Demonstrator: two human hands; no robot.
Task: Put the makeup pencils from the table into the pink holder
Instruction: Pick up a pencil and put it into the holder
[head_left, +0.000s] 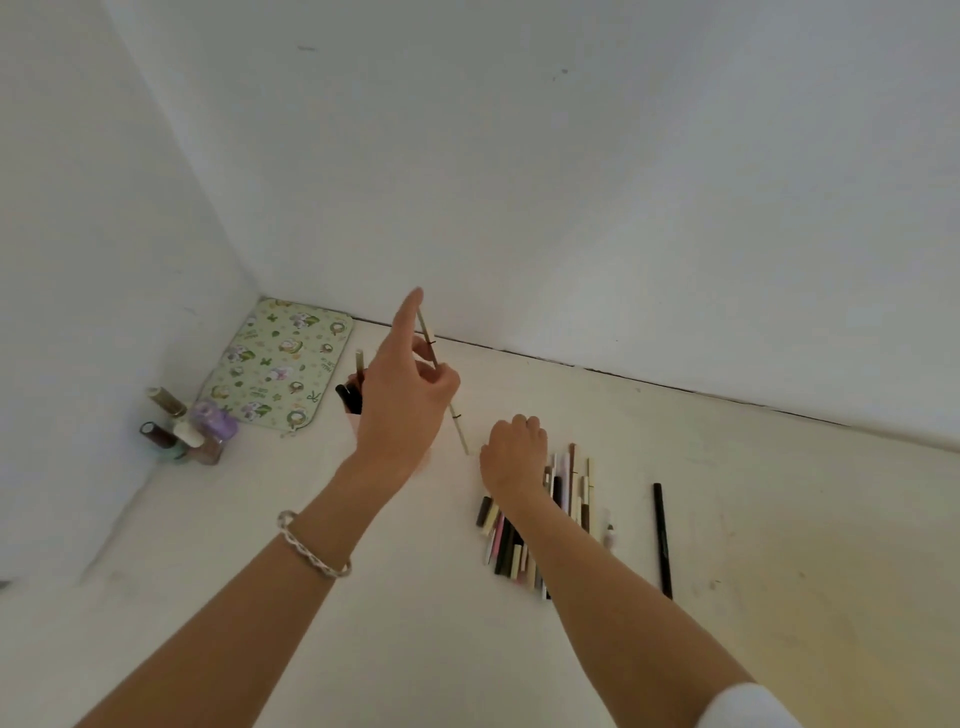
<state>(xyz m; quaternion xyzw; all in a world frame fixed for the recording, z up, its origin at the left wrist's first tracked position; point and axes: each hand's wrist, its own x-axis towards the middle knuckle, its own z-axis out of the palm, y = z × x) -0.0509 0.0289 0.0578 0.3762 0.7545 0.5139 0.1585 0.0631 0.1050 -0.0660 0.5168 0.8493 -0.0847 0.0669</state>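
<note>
Pink holder (356, 424) keeps dark pencils (347, 397); before it our left hand (402, 405) pinches a cream pencil (461, 436); right hand's (514, 457) grip, we cannot tell.

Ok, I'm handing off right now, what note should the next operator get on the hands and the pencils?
Left hand: pinches a slim cream pencil, held up by the pink holder, not yet dropped in.
Right hand: fingers curled on the pencil pile; whether it grips one is hidden.
Done: a few pencils already stand in the holder.
Left: drop in the held pencil, then move the pile and the lone black pencil to its right.
</note>
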